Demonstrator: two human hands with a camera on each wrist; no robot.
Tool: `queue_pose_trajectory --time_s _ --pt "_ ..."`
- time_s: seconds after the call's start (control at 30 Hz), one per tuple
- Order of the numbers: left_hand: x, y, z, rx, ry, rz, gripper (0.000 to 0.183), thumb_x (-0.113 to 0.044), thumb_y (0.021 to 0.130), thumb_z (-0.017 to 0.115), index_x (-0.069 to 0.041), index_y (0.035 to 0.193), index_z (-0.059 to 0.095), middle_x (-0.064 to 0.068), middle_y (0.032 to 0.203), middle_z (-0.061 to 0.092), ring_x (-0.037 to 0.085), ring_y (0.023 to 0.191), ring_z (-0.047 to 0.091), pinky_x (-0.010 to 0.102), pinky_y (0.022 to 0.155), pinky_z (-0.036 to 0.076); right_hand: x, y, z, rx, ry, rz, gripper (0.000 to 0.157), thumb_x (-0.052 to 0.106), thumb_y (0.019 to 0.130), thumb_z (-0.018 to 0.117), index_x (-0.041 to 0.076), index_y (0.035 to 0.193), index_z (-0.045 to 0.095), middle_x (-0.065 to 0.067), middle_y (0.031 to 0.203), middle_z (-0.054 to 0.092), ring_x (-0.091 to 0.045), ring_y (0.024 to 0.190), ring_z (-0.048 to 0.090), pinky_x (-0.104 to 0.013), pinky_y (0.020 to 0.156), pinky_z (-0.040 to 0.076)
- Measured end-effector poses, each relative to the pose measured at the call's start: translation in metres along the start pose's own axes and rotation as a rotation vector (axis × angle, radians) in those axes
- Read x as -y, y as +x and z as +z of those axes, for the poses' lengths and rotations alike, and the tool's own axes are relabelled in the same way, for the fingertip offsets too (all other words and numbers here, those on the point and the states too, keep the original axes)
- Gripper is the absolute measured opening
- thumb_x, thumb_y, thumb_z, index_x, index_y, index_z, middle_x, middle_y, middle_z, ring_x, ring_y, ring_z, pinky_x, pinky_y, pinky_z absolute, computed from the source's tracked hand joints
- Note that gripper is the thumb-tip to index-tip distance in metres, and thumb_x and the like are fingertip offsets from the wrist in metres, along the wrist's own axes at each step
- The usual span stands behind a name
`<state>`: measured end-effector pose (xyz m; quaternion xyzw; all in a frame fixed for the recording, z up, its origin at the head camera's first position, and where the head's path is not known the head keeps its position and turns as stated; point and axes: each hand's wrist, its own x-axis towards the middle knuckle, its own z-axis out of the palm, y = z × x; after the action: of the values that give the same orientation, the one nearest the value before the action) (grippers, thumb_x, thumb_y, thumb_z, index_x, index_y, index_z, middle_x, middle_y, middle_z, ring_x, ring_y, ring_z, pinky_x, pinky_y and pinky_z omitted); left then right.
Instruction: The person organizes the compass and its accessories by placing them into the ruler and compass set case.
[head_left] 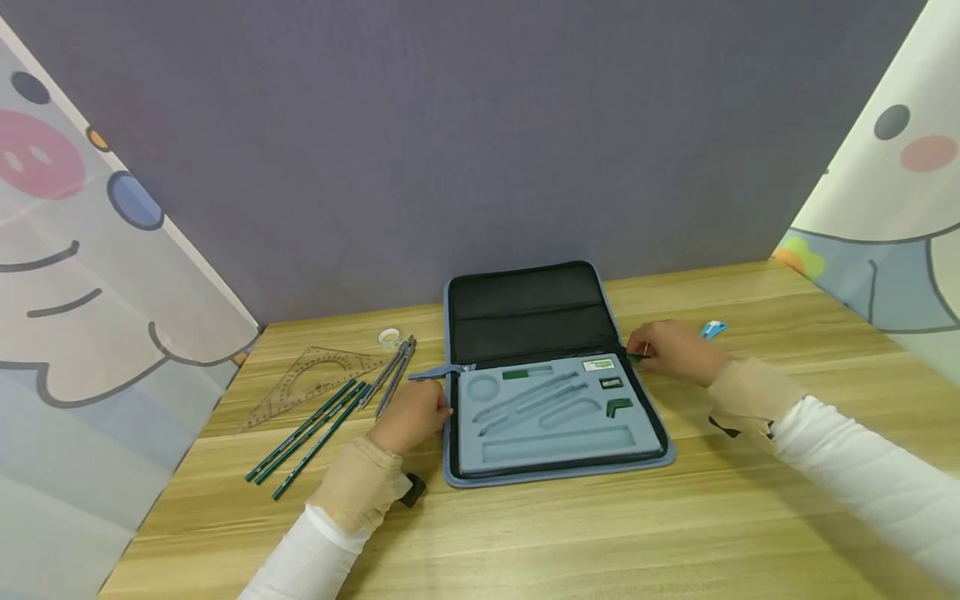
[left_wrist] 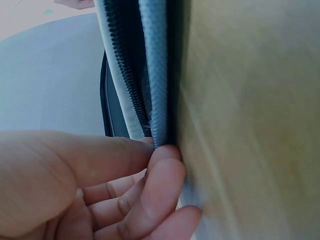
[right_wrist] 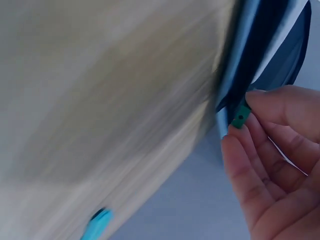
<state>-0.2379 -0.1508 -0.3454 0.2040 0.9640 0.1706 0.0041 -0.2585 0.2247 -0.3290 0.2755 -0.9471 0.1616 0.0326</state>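
Observation:
An unfolded zip case [head_left: 558,475] lies on the table, its black lid [head_left: 525,296] laid back. Its pale blue insert [head_left: 502,471] has shaped hollows. In these sit a white-and-green eraser [head_left: 597,364], a small sharpener [head_left: 611,383], a green bar [head_left: 516,375] and an angular green piece [head_left: 618,406]. My left hand [head_left: 412,416] pinches the case's blue edge [left_wrist: 156,65] beside the zip teeth [left_wrist: 126,65]. At the case's right side, near the hinge, my right hand [head_left: 677,348] pinches a small green piece [right_wrist: 241,116] with a dark hole.
Left of the case lie a clear triangle ruler [head_left: 300,385], several dark green pencils [head_left: 311,433], metal compasses [head_left: 395,375] and a tape roll [head_left: 388,337]. A blue-and-white item [head_left: 713,329] lies beyond my right hand. A grey panel [head_left: 480,150] stands behind the table.

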Motion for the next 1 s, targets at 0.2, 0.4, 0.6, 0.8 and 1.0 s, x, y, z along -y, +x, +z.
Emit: queue_pose_trajectory --time_s 0.2,0.4,0.6,0.8,1.0 --pt "0.0 0.0 0.0 0.013 0.006 -0.003 0.023 -0.007 0.085 0.068 -0.006 0.063 0.06 -0.001 0.054 0.051 0.011 0.047 0.046 0.024 0.047 0.037 0.018 0.016 0.003 -0.002 0.011 -0.037 0.015 -0.009 0.075 0.066 -0.002 0.088 0.068 -0.006 0.079 0.065 -0.014 0.069 0.057 -0.033 0.063 0.049" --pt "0.001 0.001 0.0 0.02 -0.002 -0.01 0.023 -0.006 0.085 0.068 -0.006 0.063 0.06 -0.001 0.053 0.052 0.011 0.047 0.046 0.024 0.047 0.037 0.031 0.033 0.009 0.015 0.036 -0.066 0.017 -0.008 0.076 0.065 -0.003 0.092 0.067 -0.008 0.083 0.065 -0.017 0.072 0.059 -0.035 0.066 0.05" --pt "0.0 0.0 -0.001 0.01 0.01 -0.004 0.023 -0.007 0.085 0.068 -0.005 0.063 0.062 -0.001 0.054 0.054 0.011 0.048 0.048 0.024 0.048 0.038 0.046 0.048 0.012 0.041 0.047 -0.083 0.018 -0.008 0.078 0.064 -0.003 0.094 0.068 -0.009 0.087 0.066 -0.018 0.075 0.059 -0.036 0.068 0.05" --pt "0.0 0.0 -0.001 0.006 0.009 0.005 0.022 -0.006 0.084 0.068 -0.005 0.063 0.063 -0.001 0.054 0.055 0.011 0.048 0.048 0.024 0.048 0.038 0.062 0.06 0.014 0.074 0.073 -0.079 0.016 -0.007 0.08 0.064 -0.001 0.094 0.069 -0.009 0.089 0.067 -0.019 0.079 0.061 -0.036 0.072 0.051" --pt "0.0 0.0 -0.001 0.001 0.014 0.007 0.021 -0.006 0.084 0.068 -0.004 0.064 0.063 -0.001 0.054 0.055 0.011 0.048 0.048 0.024 0.048 0.039 0.072 0.067 0.015 0.104 0.089 -0.087 0.015 -0.008 0.081 0.065 0.0 0.093 0.069 -0.009 0.091 0.068 -0.02 0.082 0.062 -0.035 0.074 0.051"
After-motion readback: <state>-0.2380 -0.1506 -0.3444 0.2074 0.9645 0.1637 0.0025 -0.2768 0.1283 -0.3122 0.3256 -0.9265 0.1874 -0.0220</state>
